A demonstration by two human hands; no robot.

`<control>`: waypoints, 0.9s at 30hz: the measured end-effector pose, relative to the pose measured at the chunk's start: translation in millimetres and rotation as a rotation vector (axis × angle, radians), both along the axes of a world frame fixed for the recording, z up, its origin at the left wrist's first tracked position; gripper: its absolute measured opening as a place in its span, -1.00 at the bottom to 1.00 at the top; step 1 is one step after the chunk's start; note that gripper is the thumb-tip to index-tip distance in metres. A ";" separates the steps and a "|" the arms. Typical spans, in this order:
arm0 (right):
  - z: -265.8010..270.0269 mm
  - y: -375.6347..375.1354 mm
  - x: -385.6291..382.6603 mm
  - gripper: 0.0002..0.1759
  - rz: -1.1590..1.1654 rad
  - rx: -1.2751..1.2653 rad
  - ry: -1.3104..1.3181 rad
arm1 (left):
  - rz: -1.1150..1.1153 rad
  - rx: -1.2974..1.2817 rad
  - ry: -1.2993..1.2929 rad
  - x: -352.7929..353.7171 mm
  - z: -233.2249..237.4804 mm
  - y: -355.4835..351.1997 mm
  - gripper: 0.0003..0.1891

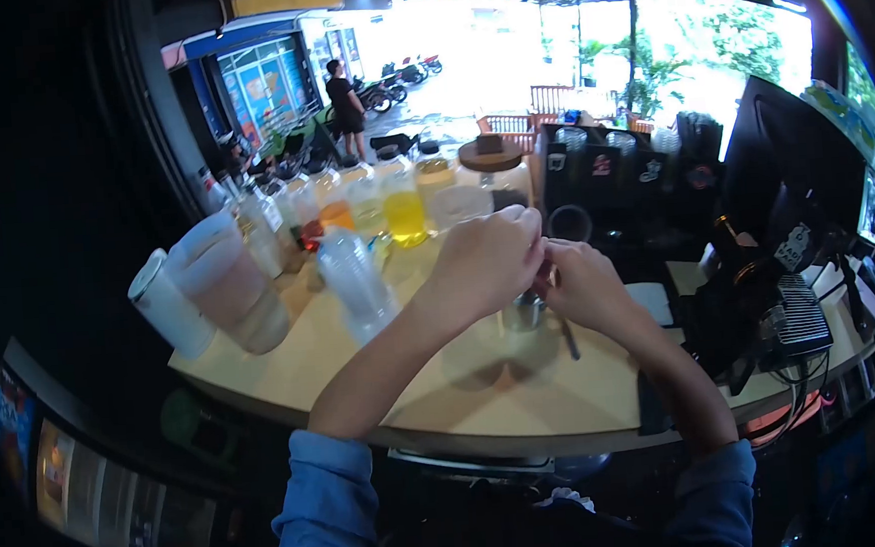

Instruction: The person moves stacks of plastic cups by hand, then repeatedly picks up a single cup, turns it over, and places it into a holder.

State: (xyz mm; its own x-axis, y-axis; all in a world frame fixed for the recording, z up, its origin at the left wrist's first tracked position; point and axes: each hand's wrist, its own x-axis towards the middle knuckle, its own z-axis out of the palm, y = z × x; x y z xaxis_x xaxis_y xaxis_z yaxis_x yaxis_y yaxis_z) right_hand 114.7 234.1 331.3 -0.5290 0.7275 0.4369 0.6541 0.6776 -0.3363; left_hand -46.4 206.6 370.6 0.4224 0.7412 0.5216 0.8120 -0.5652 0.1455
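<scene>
My left hand (485, 263) and my right hand (586, 282) meet above the counter, both with fingers closed. Something small and dark shows between the fingertips, but I cannot make out what it is. Just below them stands a small clear or metallic cup (526, 314), partly hidden by my hands. A thin dark stick-like utensil (570, 340) lies beside it on the right. To the left of my left forearm is a clear ribbed plastic container (355, 284), possibly a stack of cups, slightly blurred.
The wooden counter (445, 403) curves along its near edge. A cloudy pitcher (228, 281) and a white canister (171, 305) stand left. Several bottles, including a yellow one (405, 210), line the back. A lidded jar (492, 175) and a dark monitor (786, 162) stand further right.
</scene>
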 end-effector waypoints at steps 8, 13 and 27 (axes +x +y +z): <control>-101.0 -21.3 -125.4 -0.05 0.282 -0.190 0.310 | -0.021 0.509 -1.025 -172.2 -175.5 -39.9 -0.49; -131.4 9.6 -188.0 0.26 0.235 -0.357 0.518 | 0.158 0.200 -0.914 -196.8 -232.1 -30.2 0.06; -117.1 -20.6 -215.9 0.07 0.292 -0.339 0.515 | 0.106 -0.015 -1.113 -186.0 -230.8 -36.0 0.05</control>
